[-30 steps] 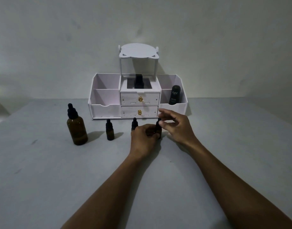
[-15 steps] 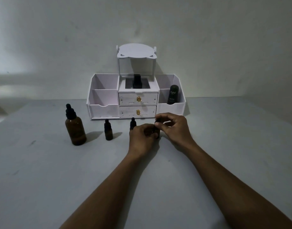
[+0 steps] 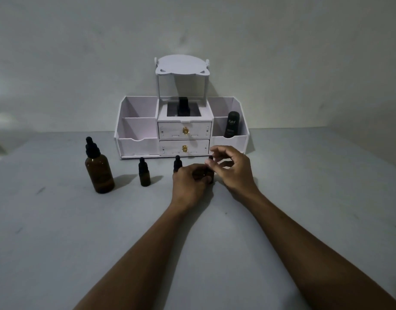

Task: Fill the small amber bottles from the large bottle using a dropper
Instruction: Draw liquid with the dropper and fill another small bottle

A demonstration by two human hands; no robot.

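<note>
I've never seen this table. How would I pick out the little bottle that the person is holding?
Find the white drawer organiser at the back of the table; a row of amber dropper bottles stands before it, the large bottle leftmost. The held bottle is the rightmost small one, the only one gripped by the left hand, the right hand beside its cap.

L arm [image 3: 145, 253], R arm [image 3: 309, 240] bare to frame edge — L hand [image 3: 188, 183], R hand [image 3: 236, 171] bare too.

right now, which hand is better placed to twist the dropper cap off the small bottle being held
Right. The left hand grips the small bottle by its body, so it is occupied, while the fingers of the right hand arch right beside its dropper cap.
</note>
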